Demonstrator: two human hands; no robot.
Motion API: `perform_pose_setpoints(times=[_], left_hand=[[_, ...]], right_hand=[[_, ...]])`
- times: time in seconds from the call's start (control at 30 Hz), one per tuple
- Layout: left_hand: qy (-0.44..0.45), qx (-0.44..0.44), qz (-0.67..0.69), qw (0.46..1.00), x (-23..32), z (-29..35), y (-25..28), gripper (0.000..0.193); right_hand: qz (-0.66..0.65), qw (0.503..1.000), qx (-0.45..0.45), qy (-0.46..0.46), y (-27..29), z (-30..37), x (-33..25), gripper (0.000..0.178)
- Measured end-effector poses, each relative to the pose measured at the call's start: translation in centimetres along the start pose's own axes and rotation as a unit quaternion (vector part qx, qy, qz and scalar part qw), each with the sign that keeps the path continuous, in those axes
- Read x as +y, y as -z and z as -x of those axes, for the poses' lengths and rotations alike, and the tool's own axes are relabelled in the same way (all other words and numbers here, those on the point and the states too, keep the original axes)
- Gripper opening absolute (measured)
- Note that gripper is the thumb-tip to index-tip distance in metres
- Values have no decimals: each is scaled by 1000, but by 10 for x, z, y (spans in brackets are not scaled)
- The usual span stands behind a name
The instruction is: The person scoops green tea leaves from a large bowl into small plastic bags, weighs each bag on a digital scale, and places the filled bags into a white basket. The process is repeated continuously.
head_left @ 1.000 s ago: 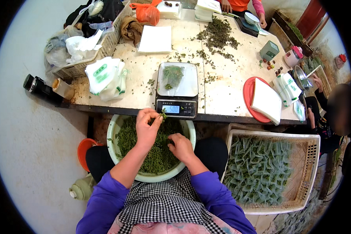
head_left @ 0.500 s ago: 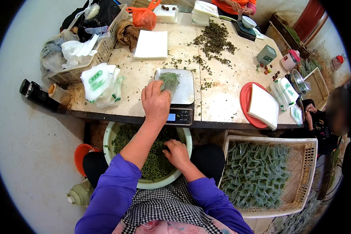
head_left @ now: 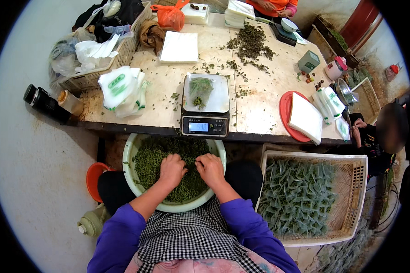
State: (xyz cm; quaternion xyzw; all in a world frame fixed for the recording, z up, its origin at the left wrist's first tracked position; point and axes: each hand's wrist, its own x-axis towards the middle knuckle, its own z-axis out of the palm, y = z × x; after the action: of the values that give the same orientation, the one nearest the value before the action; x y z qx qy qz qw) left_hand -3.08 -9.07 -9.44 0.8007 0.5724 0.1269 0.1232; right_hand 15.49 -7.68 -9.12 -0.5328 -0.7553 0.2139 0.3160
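A pale green basin [head_left: 128, 170] between my knees holds a heap of small green berries [head_left: 151, 157] that look like green peppercorns. Over the middle of the heap, my left hand [head_left: 172, 170] has its fingers curled down into the berries. Close beside it, my right hand [head_left: 210, 169] is closed too, thumb and fingers drawn together; what either hand holds is hidden. On the table edge ahead, a digital scale [head_left: 205, 125] with a lit display carries a clear plastic bag [head_left: 200, 89] partly filled with the berries, and neither hand touches it.
At right stands a crate [head_left: 346, 227] of filled bags. Stacked bags [head_left: 120, 91] lie left of the scale; a red plate [head_left: 287, 102] bears white sheets at right. Loose dark berries [head_left: 250, 43] are scattered farther back. Two people sit at the far side and right. An orange bucket [head_left: 93, 182] stands at left.
My left hand has let go of the bag on the scale and come down into the basin beside my right hand. The bag now lies on the scale's pan.
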Motion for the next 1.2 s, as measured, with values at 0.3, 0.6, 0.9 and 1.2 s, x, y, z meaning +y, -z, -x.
perform_pose_setpoints(times=[0.3,0.6,0.9,1.2], left_hand=[[93,27,144,985,2,12,3,8],[16,-17,10,1000,-13,24,-21,10],[76,-3,159,984,13,22,16,11],[112,82,278,950,19,12,34,11]], right_hand=[[-46,999,-4,-24,4,13,-12,9],[-31,993,109,43,21,-7,-26,14],[212,949,233,2,45,-152,-35,49],[201,945,251,-60,31,-215,-9,24]])
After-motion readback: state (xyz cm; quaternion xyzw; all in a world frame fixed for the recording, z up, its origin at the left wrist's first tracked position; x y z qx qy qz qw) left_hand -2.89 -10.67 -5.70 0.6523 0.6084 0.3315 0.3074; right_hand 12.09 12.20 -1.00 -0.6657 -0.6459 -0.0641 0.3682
